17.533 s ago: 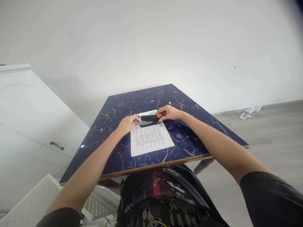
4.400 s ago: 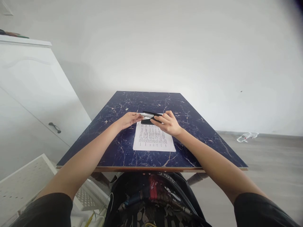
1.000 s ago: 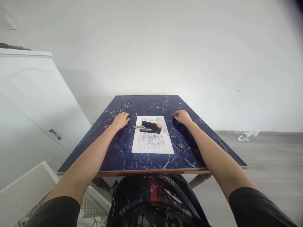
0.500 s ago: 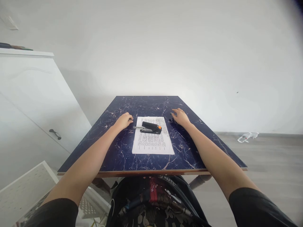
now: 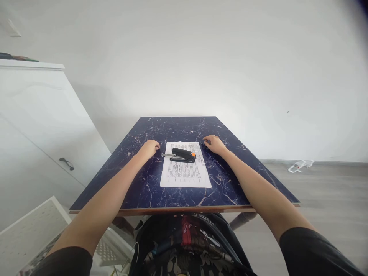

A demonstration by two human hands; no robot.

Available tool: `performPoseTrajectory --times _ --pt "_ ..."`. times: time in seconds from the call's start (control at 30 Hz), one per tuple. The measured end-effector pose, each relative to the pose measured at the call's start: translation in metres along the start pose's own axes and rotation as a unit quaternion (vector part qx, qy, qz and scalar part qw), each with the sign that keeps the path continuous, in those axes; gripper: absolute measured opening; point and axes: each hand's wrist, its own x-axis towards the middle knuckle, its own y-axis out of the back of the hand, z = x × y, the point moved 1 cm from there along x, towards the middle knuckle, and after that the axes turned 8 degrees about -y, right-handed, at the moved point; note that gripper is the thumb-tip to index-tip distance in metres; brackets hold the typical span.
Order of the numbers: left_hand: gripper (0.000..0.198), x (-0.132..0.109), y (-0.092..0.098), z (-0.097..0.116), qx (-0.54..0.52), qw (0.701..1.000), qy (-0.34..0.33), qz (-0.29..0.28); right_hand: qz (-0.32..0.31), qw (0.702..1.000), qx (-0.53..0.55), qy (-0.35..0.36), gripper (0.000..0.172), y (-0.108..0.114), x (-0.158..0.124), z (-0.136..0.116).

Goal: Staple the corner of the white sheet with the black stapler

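A black stapler (image 5: 184,154) with an orange end lies on the upper part of a printed sheet of paper (image 5: 185,173) on the dark blue marbled table (image 5: 149,184). A thin metal part sticks out of the stapler to the left. My left hand (image 5: 149,147) rests on the table just left of the sheet, fingers curled loosely, holding nothing. My right hand (image 5: 213,143) lies on the table at the sheet's upper right corner, fingers stretched flat, holding nothing.
A white cabinet (image 5: 34,126) with a dark handle stands to the left. A white perforated panel (image 5: 31,230) lies low at the left. A black backpack (image 5: 189,245) sits in front of the table edge. A plastic bottle (image 5: 300,165) lies on the floor at right.
The stapler was earlier held by both hands and now lies on the paper. Over the last second my right hand slid left towards the sheet's corner; my left hand barely moved.
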Motion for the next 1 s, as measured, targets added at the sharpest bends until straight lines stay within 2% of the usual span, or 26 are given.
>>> performPoseTrajectory --times 0.17,0.27,0.33,0.43,0.6,0.73,0.8,0.87,1.0 --pt "0.014 -0.006 0.006 0.007 -0.047 0.996 -0.001 0.076 -0.007 1.000 0.008 0.001 0.029 0.001 -0.001 -0.002" --pt "0.017 -0.009 0.013 0.015 -0.106 0.986 -0.048 0.122 -0.017 1.000 0.009 -0.004 0.029 0.003 -0.002 -0.004" --pt "0.020 -0.009 0.015 0.018 -0.126 0.979 -0.094 0.131 -0.019 1.000 0.011 -0.005 0.030 0.003 -0.002 -0.004" --pt "0.020 -0.007 0.012 0.016 -0.118 0.979 -0.124 0.108 -0.021 1.000 0.013 -0.005 0.030 0.004 -0.002 -0.004" --pt "0.016 -0.005 0.002 0.006 -0.095 0.988 -0.109 0.047 -0.023 1.000 0.014 -0.005 0.030 0.006 -0.003 -0.004" --pt "0.013 -0.008 0.008 0.010 -0.064 0.990 -0.115 0.044 -0.026 1.000 0.010 -0.004 0.029 0.008 -0.003 -0.007" --pt "0.006 -0.012 0.015 0.017 -0.105 0.985 -0.120 0.068 -0.027 1.000 0.009 -0.003 0.028 0.009 -0.003 -0.008" --pt "0.009 -0.016 0.022 0.026 -0.178 0.972 -0.130 0.086 -0.028 1.000 0.007 -0.001 0.028 0.009 -0.003 -0.008" --pt "0.018 -0.023 0.028 0.045 -0.264 0.949 -0.167 0.036 -0.029 1.000 0.009 -0.001 0.027 0.009 -0.004 -0.008"
